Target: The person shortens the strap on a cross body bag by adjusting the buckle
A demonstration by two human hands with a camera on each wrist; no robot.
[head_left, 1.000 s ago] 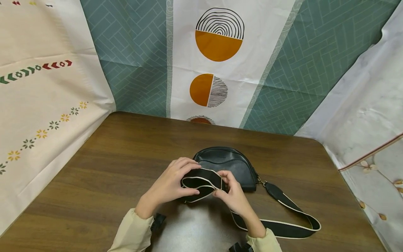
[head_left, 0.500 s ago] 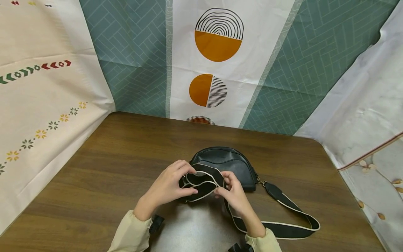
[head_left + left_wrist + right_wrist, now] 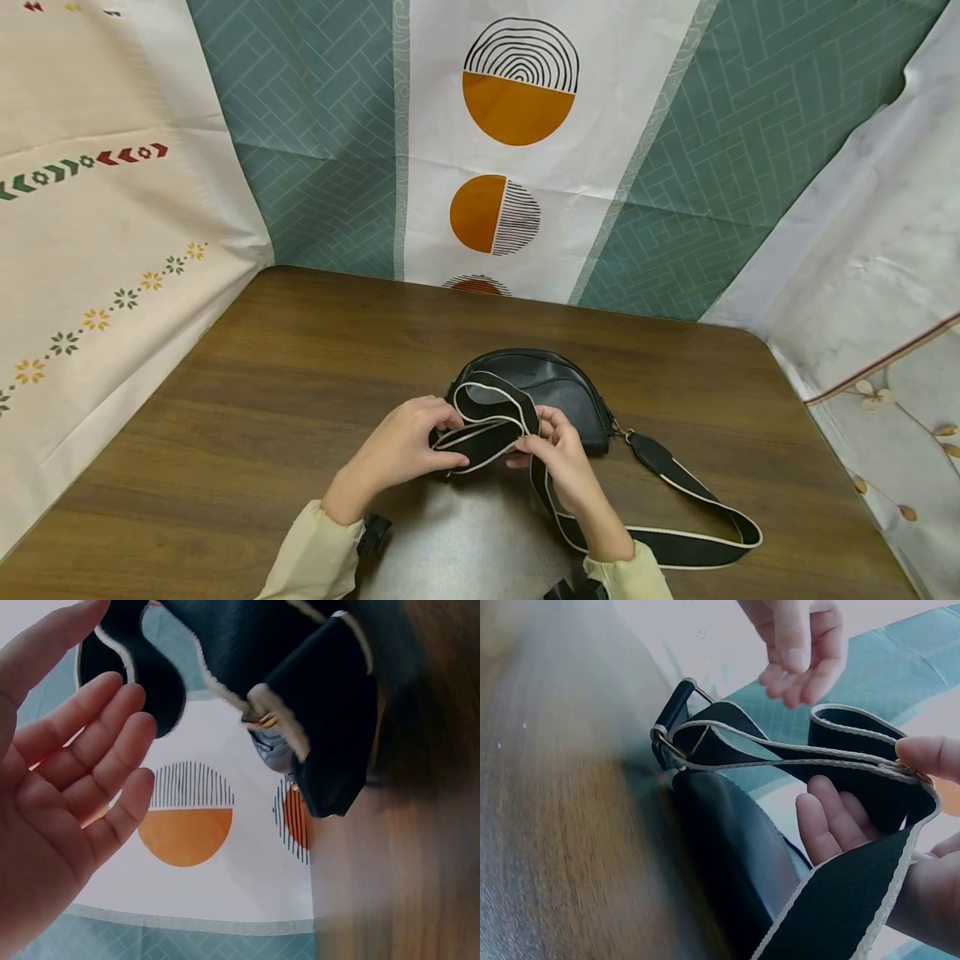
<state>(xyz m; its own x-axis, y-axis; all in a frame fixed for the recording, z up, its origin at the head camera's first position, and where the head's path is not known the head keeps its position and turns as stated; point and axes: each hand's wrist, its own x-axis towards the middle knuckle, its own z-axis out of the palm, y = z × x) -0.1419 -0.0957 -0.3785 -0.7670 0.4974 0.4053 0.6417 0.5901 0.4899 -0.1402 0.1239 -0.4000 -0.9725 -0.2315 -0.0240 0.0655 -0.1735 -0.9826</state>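
A black half-moon shoulder bag (image 3: 573, 402) lies on the table, its wide black strap (image 3: 693, 547) edged in cream. My right hand (image 3: 561, 462) pinches the gathered strap between thumb and fingers; in the right wrist view a small metal piece (image 3: 917, 775) shows beside the thumb. From that grip, strap loops stand up in front of the bag. My left hand (image 3: 401, 437) is at the loops' left side, fingers loosely bent, thumb apart, gripping nothing. In the right wrist view a rectangular metal buckle (image 3: 676, 724) holds the strap's far end.
The brown wooden table (image 3: 300, 375) spreads around the bag. Behind it hangs a teal and white patterned cloth (image 3: 322, 133), with pale cloths on both sides. The strap's other length curves over the table at the right, clipped to the bag by a metal clasp (image 3: 622, 432).
The upper strap loop has risen and shifted away, toward the bag. My left fingers have come off that loop and lowered slightly. My right hand keeps its pinch on the strap.
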